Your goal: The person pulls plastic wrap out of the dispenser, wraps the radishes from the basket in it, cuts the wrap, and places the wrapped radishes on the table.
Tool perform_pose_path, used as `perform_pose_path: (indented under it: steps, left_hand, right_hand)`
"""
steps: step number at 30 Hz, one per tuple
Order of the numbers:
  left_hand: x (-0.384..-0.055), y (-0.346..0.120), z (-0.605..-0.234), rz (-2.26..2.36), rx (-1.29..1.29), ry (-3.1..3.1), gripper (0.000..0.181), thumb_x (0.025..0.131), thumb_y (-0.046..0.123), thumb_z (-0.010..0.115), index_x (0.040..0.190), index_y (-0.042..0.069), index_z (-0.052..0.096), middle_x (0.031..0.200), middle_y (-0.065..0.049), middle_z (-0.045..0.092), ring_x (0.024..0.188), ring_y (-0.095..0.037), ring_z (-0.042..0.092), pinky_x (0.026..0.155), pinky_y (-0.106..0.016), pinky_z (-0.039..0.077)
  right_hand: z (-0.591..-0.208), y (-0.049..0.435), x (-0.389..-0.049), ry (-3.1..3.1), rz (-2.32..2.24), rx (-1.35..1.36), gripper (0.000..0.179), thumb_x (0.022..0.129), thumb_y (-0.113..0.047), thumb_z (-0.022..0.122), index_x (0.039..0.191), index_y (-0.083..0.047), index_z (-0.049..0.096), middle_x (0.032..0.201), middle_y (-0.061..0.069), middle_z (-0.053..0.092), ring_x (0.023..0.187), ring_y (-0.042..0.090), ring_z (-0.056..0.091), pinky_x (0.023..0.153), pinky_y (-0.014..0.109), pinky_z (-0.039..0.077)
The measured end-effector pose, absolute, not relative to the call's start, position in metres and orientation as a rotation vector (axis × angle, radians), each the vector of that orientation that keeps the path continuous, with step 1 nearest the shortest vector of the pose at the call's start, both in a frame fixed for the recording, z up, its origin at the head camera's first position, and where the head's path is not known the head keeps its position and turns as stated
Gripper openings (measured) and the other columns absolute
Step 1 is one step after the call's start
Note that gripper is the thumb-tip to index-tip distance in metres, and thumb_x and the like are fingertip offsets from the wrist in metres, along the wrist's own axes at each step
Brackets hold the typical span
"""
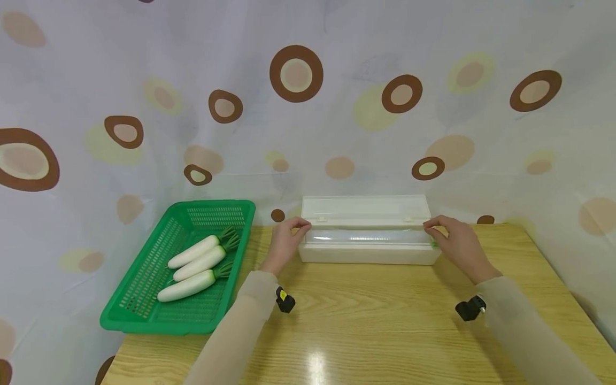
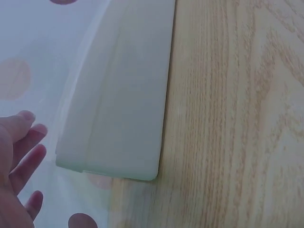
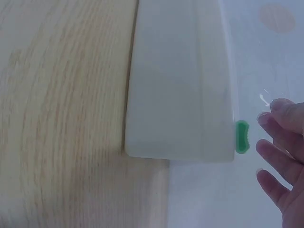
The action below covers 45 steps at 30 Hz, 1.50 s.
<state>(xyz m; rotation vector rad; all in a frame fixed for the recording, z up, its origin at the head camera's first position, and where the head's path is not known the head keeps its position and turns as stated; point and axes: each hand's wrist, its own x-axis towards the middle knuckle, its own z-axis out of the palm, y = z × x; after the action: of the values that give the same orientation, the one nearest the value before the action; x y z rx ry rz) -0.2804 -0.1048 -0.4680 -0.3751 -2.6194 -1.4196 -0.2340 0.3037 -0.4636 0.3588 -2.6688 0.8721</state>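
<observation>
Head view: A long white plastic box [image 1: 368, 254] is standing toward the back of a light wood-grain table [image 1: 366, 321], right of the frame's centre; its white hinged lid [image 1: 366, 207] is standing raised behind.
Film: A strip of clear, glossy plastic film [image 1: 368, 237] is lying along the box's mouth, between the two hands.
Left hand: The person's left hand [image 1: 285, 241] is pinching the film at its left end, thumb and forefinger together; at lower left of the left wrist view, the other fingers are spreading apart.
Right hand: The right hand [image 1: 454, 243] is pinching the film's right end likewise, its remaining fingers fanning at the right edge of the right wrist view.
Tab: A small green plastic tab [image 3: 242, 137] is projecting from the box rim, just beside the right fingers.
Basket: At left of the head view, a green perforated plastic basket [image 1: 163, 327] is holding three white radishes [image 1: 199, 263] with green stalks.
Wrists: Beige sleeves [image 1: 240, 326] are covering both forearms; small black devices [image 1: 469, 309] are sitting at the cuffs.
Backdrop: A pale sheet with rounded spots [image 1: 337, 128] is hanging behind.
</observation>
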Motion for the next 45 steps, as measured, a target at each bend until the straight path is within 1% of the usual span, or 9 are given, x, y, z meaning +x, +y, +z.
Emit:
perform_pose_path:
  steps: [3,5,8,10,13,20,25,36,45]
  left_hand:
    - [-0.281,-0.105,-0.466,-1.450,-0.349,-2.590,0.015,0.103,0.015,0.068,0.107,0.004,0.077,0.106,-0.010,0.076,0.106,-0.028,0.069,0.091,-0.045,0.056]
    - [-0.281,-0.104,-0.464,-1.455,-0.330,-2.572,0.015,0.102,0.016,0.069,0.106,0.004,0.077,0.104,-0.009,0.077,0.104,-0.028,0.070,0.089,-0.044,0.056]
    - [-0.283,-0.104,-0.463,-1.475,-0.304,-2.556,0.015,0.102,0.016,0.069,0.106,0.004,0.077,0.104,-0.008,0.077,0.104,-0.026,0.070,0.088,-0.041,0.057]
    - [-0.284,-0.104,-0.461,-1.503,-0.298,-2.541,0.017,0.103,0.017,0.068,0.107,0.003,0.077,0.104,-0.009,0.077,0.103,-0.026,0.070,0.088,-0.041,0.057]
    - [-0.285,-0.104,-0.460,-1.554,-0.310,-2.508,0.019,0.103,0.016,0.067,0.110,0.000,0.076,0.105,-0.009,0.077,0.102,-0.025,0.070,0.088,-0.041,0.057]
    - [-0.286,-0.105,-0.455,-1.633,-0.351,-2.420,0.020,0.104,0.014,0.066,0.112,-0.002,0.074,0.104,-0.011,0.077,0.101,-0.029,0.072,0.093,-0.041,0.058]
    - [-0.286,-0.105,-0.449,-1.665,-0.364,-2.372,0.016,0.103,0.014,0.067,0.108,0.001,0.075,0.103,-0.014,0.077,0.099,-0.028,0.074,0.093,-0.040,0.058]
    - [-0.283,-0.103,-0.434,-1.719,-0.393,-2.280,0.015,0.103,0.013,0.066,0.108,0.002,0.075,0.105,-0.020,0.076,0.096,-0.027,0.075,0.093,-0.037,0.058]
    - [-0.280,-0.104,-0.422,-1.659,-0.406,-2.237,0.015,0.103,0.012,0.067,0.108,0.002,0.076,0.100,-0.015,0.077,0.093,-0.025,0.075,0.086,-0.032,0.059]
  right_hand:
    - [-0.460,0.304,-0.233,-2.675,0.891,0.336,0.017,0.107,-0.017,0.061,0.116,-0.005,0.070,0.114,0.021,0.074,0.053,0.012,0.039,0.061,0.036,0.041]
    - [-0.458,0.304,-0.233,-2.660,0.915,0.335,0.016,0.107,-0.017,0.061,0.115,-0.006,0.069,0.110,0.019,0.075,0.049,0.011,0.036,0.055,0.032,0.037]
    - [-0.454,0.304,-0.233,-2.623,0.944,0.346,0.013,0.106,-0.016,0.062,0.112,-0.006,0.070,0.105,0.017,0.076,0.058,0.020,0.056,0.051,0.030,0.037]
    - [-0.451,0.303,-0.233,-2.606,0.963,0.349,0.013,0.106,-0.016,0.063,0.111,-0.006,0.070,0.103,0.016,0.076,0.073,0.029,0.066,0.054,0.029,0.040]
    - [-0.446,0.303,-0.232,-2.593,0.986,0.335,0.013,0.106,-0.017,0.063,0.110,-0.007,0.071,0.103,0.014,0.077,0.091,0.031,0.069,0.059,0.027,0.044]
    - [-0.436,0.302,-0.230,-2.567,1.043,0.300,0.015,0.107,-0.017,0.062,0.110,-0.007,0.072,0.102,0.013,0.078,0.086,-0.006,0.061,0.062,0.019,0.044]
    - [-0.431,0.302,-0.229,-2.539,1.052,0.304,0.017,0.107,-0.018,0.061,0.112,-0.006,0.072,0.102,0.014,0.078,0.087,-0.017,0.056,0.071,0.010,0.043]
    - [-0.419,0.302,-0.228,-2.482,1.078,0.296,0.017,0.106,-0.020,0.064,0.111,-0.008,0.075,0.099,0.015,0.078,0.083,-0.018,0.058,0.066,0.013,0.044]
    - [-0.406,0.299,-0.228,-2.438,1.056,0.298,0.014,0.104,-0.018,0.066,0.109,-0.007,0.075,0.096,0.017,0.077,0.081,-0.018,0.057,0.055,0.018,0.041]
